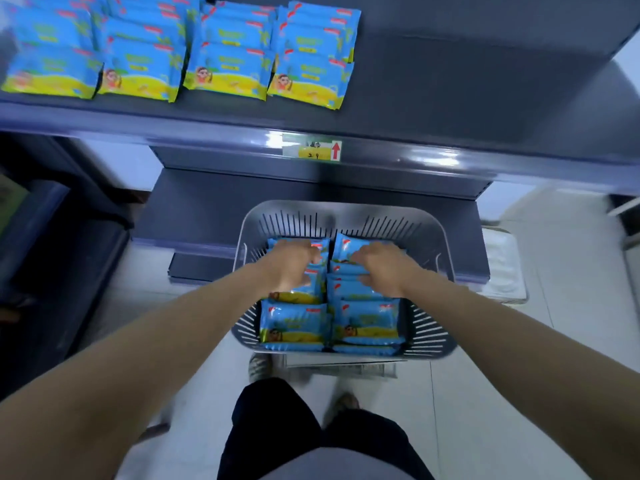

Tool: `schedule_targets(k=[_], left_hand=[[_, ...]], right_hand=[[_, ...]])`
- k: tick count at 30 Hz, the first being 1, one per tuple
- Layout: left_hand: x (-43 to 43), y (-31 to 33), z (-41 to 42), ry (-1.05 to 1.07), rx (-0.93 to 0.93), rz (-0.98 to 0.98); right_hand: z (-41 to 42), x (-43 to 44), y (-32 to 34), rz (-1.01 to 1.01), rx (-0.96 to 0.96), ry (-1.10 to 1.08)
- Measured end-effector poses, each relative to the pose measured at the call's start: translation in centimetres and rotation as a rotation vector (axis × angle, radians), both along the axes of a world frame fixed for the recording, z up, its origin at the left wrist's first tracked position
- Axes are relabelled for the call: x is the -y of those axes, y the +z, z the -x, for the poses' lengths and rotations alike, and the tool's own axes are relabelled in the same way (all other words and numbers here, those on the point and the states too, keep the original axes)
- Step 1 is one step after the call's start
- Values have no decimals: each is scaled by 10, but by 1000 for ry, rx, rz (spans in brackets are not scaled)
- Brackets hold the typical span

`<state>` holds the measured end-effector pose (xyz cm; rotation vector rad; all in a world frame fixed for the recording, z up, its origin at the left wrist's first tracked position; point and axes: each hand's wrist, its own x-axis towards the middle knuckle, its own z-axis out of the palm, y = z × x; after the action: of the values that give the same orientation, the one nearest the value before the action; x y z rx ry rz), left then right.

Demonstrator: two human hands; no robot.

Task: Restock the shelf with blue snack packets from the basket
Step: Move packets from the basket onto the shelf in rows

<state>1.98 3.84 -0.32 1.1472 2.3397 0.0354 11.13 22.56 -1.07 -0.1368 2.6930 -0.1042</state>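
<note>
Four columns of packets [221, 64] fill the shelf [450, 98] left; right stays bare. Both hands (left hand [289, 263], right hand [384, 268]) clamp packets in the basket [429, 237], still much full.

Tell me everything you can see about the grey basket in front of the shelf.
The basket is a grey rectangular tub that looks like plastic, with rounded corners and slotted walls. It sits upright below the shelf, on a low support that is only partly visible. Blue snack packets fill it in two columns, overlapping. The left hand and right hand reach in, fingers curled on packets; neither touches the basket's walls.
</note>
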Motion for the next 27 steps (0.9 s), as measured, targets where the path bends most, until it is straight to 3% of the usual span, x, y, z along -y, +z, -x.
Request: schedule_targets(k=[2,5,11,17,21,27], left_hand=[[6,-18,-11,10,55,106],[11,-40,-20,69,115,193],[16,-66,-29,117,128,337],[16,-69,-34,51,141,431],[10,-29,-20,76,162,327],[-3,91,28,45,-18,112]], right_hand=[[-8,3,-16,-69,233,27],[-18,4,-41,-121,359,51],[-21,10,-68,-191,295,78],[-19,14,-69,-276,346,112],[-1,10,-31,-241,391,42],[46,3,113,-58,7,-57]])
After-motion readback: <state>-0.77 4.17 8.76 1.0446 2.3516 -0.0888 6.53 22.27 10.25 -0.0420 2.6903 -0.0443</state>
